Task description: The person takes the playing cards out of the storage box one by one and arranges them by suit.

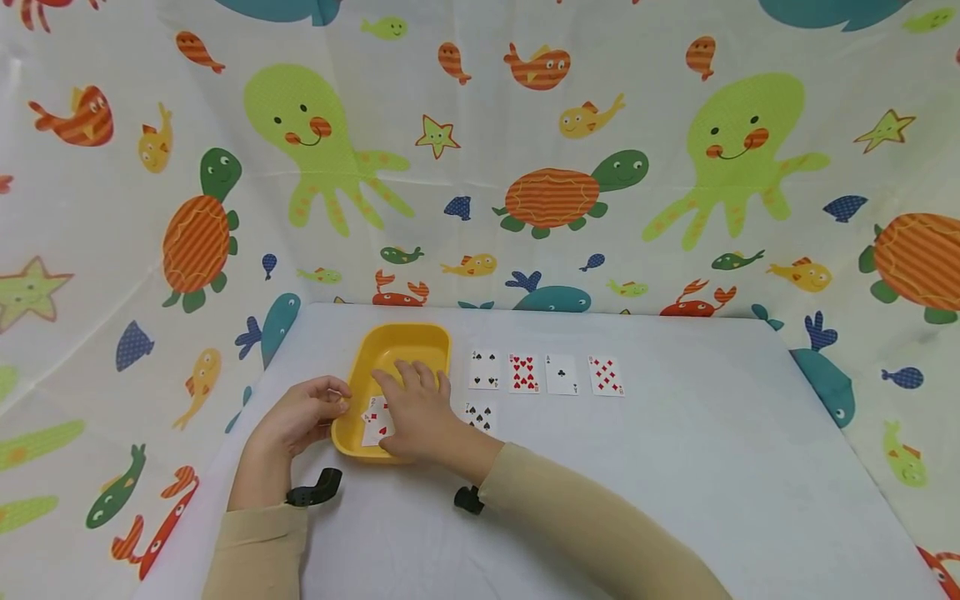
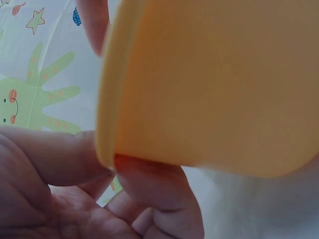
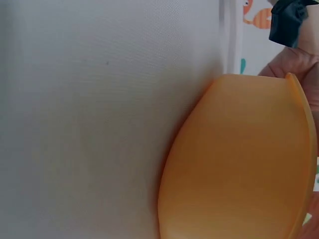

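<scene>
A yellow plastic tray (image 1: 341,435) stands on the white table. My left hand (image 1: 303,412) pinches its left rim between thumb and fingers, and the left wrist view shows the thumb and a finger on either side of the tray's edge (image 2: 107,99). Over the tray reaches my right hand (image 1: 420,412), its fingers spread and loosely bent. Red-suited playing cards (image 1: 375,427) lie in the tray partly beneath that hand; whether its hidden fingertips touch a card cannot be seen. In the right wrist view the tray's outer wall (image 3: 234,159) fills the lower right.
Right of the tray, a row of face-up cards runs from a spade card (image 1: 483,370) past a heart card (image 1: 523,373) and an ace of clubs (image 1: 562,375) to a diamond card (image 1: 606,377). Below, another spade card (image 1: 480,415) is partly covered by my right forearm. A sea-animal curtain hangs behind.
</scene>
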Action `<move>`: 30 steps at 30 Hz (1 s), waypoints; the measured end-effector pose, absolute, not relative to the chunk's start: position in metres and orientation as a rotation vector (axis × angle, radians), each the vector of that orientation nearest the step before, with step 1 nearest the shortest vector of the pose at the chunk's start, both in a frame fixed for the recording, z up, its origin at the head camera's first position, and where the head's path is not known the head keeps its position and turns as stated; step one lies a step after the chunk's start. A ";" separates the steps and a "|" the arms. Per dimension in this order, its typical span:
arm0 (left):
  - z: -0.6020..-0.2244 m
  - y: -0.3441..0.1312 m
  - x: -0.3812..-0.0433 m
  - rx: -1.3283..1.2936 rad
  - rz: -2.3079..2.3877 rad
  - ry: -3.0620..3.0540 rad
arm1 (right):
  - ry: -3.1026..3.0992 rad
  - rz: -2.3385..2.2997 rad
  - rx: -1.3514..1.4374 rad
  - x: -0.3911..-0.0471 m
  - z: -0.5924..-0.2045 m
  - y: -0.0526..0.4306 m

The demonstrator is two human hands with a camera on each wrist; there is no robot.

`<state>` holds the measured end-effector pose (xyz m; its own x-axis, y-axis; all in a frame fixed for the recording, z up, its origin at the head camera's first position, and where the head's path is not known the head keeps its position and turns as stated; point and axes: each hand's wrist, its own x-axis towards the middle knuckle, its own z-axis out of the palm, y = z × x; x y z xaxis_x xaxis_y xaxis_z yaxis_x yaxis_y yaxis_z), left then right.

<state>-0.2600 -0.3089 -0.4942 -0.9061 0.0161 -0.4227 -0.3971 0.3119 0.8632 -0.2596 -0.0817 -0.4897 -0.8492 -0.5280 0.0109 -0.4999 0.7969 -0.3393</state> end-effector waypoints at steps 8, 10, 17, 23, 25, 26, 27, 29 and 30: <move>-0.492 -0.310 -0.259 -0.328 1.612 2.242 | 2.873 -0.432 -0.808 -0.267 -0.494 -0.094; -0.491 -0.309 -0.258 -0.335 1.612 2.242 | 2.871 -0.390 -0.792 -0.268 -0.495 -0.096; -0.492 -0.307 -0.259 -0.347 1.634 2.224 | 2.895 -0.187 -0.761 -0.270 -0.497 -0.100; -0.493 -0.309 -0.259 -0.328 1.646 2.212 | 2.890 -0.112 -0.744 -0.270 -0.499 -0.102; -0.493 -0.309 -0.260 -0.334 1.648 2.213 | 2.887 -0.108 -0.746 -0.271 -0.500 -0.102; -0.493 -0.309 -0.260 -0.334 1.648 2.213 | 2.885 -0.109 -0.749 -0.271 -0.500 -0.103; -0.494 -0.309 -0.260 -0.327 1.645 2.214 | 2.885 -0.110 -0.752 -0.272 -0.501 -0.103; -0.494 -0.309 -0.260 -0.339 1.653 2.211 | 2.887 -0.119 -0.762 -0.272 -0.502 -0.102; -0.494 -0.309 -0.260 -0.337 1.653 2.212 | 2.888 -0.127 -0.767 -0.272 -0.502 -0.102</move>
